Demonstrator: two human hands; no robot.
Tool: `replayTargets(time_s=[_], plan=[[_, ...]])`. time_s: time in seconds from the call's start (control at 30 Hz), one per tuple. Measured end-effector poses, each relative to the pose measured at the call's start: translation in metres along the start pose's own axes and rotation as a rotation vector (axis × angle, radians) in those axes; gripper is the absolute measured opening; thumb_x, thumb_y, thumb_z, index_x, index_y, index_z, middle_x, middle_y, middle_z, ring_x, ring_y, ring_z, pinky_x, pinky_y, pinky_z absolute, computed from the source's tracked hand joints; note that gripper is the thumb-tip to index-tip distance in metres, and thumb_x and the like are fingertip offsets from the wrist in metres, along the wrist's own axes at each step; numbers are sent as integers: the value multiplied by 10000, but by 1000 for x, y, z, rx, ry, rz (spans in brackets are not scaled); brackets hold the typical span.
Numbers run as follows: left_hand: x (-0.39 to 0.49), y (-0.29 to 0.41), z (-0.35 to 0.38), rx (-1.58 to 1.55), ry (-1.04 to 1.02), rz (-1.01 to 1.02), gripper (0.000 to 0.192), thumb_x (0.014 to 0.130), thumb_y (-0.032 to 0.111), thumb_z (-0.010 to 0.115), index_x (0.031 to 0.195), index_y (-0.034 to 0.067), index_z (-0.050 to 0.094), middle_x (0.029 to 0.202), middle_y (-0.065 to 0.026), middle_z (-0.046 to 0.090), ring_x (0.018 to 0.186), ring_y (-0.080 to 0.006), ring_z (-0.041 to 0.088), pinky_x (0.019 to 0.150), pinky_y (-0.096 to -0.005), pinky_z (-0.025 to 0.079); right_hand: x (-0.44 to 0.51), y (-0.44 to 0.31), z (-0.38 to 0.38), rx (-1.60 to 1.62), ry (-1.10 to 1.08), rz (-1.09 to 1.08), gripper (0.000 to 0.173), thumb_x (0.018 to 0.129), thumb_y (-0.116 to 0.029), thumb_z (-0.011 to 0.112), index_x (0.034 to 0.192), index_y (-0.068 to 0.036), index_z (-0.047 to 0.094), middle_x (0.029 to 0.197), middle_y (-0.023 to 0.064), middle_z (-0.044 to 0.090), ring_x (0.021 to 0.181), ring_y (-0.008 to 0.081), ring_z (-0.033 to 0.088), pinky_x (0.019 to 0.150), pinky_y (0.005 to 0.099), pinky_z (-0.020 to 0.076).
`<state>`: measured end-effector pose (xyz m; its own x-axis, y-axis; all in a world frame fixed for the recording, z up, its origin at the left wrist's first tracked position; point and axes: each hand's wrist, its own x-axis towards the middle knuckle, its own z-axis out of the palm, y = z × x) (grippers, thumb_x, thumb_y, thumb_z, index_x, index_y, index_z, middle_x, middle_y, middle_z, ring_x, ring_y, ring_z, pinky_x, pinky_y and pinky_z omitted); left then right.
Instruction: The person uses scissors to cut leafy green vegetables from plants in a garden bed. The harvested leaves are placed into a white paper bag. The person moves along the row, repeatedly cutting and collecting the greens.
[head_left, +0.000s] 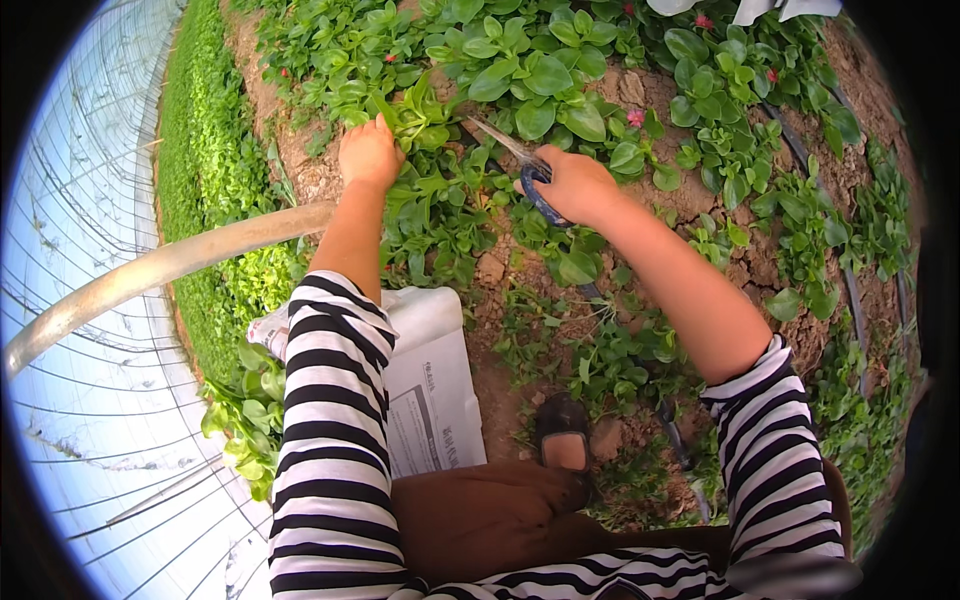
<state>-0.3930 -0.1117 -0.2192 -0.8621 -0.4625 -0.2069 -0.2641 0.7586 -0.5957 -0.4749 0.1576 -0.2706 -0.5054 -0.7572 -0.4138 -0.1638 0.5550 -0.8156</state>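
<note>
My left hand (369, 154) is closed around a bunch of light green leafy shoots (421, 114) at the left side of a bed; its fingertips are partly hidden by leaves. To its right, my right hand (577, 186) grips a pair of scissors (511, 144) by dark blue handles. The worn blades point up and left toward the shoots, a little apart from my left hand. Around both hands grow low, fleshy-leaved plants (544, 75), which look like heartleaf ice plant, with small pink-red flowers (635, 118).
A curved pipe (225, 244) crosses at left, before the sheeted greenhouse wall (82, 187). Printed paper (435, 390) lies beside my left forearm, near cut leafy greens (259, 397). Black drip hoses (853, 307) run over cracked soil. My shoe (562, 416) stands among the plants.
</note>
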Motion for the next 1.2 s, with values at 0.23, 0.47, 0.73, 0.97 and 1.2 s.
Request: replayTargets(time_s=[0.23, 0.47, 0.73, 0.97, 1.2], plan=[[1, -8, 7, -185, -90, -147, 373, 780, 325, 625, 1064, 86, 582, 1077, -62, 603, 1063, -234, 549, 918, -370, 427, 29, -23, 14, -465, 151, -74, 356, 791, -188, 594, 1119, -65, 534, 1030, 144, 593, 964, 290, 588, 779, 376, 499], [4, -11, 13, -231, -87, -116, 359, 771, 331, 637, 1037, 93, 608, 1090, -54, 600, 1072, -235, 527, 936, -366, 406, 65, -23, 37, -540, 180, -106, 381, 794, -259, 632, 1105, -70, 516, 999, 141, 587, 932, 296, 593, 743, 388, 515], [0, -6, 11, -162, 55, -25, 333, 737, 331, 668, 976, 102, 640, 998, -50, 628, 1038, -250, 532, 1013, -394, 330, 62, -35, 21, -505, 18, -74, 267, 792, -107, 583, 1053, -51, 573, 969, 141, 654, 881, 280, 645, 722, 403, 528], [8, -13, -12, -248, 28, -44, 276, 738, 296, 677, 973, 151, 683, 983, -48, 653, 1068, -220, 532, 1082, -402, 239, 25, -3, 2, -380, 179, -109, 360, 796, -226, 624, 1137, -150, 538, 882, 145, 644, 827, 323, 627, 709, 426, 506], [14, -60, -80, -888, -20, 102, 363, 749, 194, 665, 1109, 146, 662, 711, -26, 652, 658, -95, 567, 685, -286, 484, -27, 28, -31, -542, 276, -233, 432, 786, -241, 633, 1174, -122, 486, 971, 127, 596, 935, 294, 597, 774, 407, 491]])
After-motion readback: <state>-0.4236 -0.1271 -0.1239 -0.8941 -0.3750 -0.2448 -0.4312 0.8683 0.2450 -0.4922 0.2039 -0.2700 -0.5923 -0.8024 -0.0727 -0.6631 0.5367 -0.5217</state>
